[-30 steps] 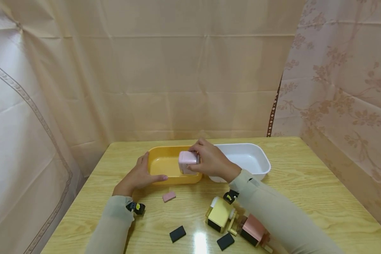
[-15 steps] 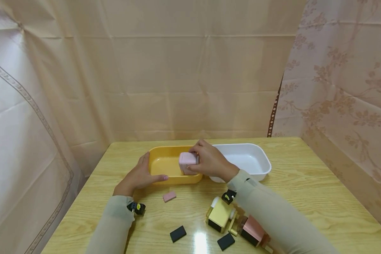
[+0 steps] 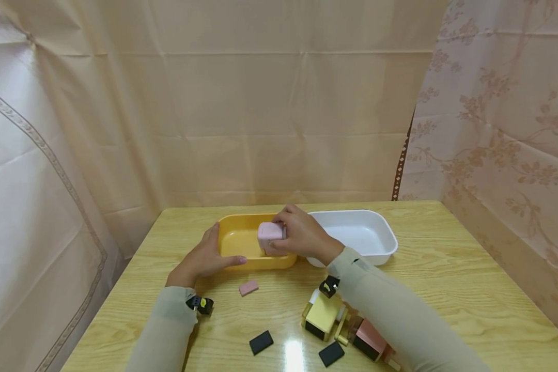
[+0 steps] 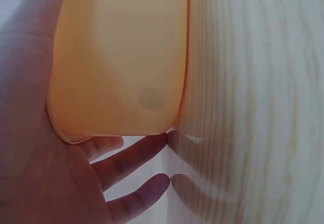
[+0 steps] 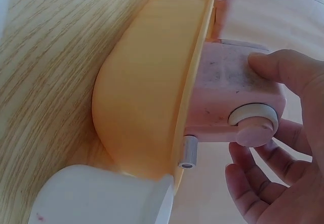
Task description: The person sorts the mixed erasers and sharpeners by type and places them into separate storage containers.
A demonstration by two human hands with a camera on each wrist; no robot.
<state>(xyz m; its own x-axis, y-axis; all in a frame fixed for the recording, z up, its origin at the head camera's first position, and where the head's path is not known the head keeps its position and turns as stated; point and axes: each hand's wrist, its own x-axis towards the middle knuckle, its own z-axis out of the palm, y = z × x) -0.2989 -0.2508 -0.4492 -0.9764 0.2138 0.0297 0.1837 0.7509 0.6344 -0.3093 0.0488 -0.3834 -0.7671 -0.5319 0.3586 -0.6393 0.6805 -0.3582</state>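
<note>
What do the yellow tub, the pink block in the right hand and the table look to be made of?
Yellow tub: likely plastic, smooth, with rounded moulded corners and a thin rim; it looks slightly translucent from the left wrist.
Pink block: probably painted wood with a matt, slightly scuffed pink face, a pale round knob and a small metal-looking peg.
Table: wood-grain surface, glossy enough to reflect light; whether solid wood or laminate is unclear.

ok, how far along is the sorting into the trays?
Barely started: the white tray looks empty, and nothing shows in the yellow tray yet. In hand: the right hand holds a pink block over it while the left hand steadies its end. Left on the table: yellow block, pink block piece, two black pieces.
</note>
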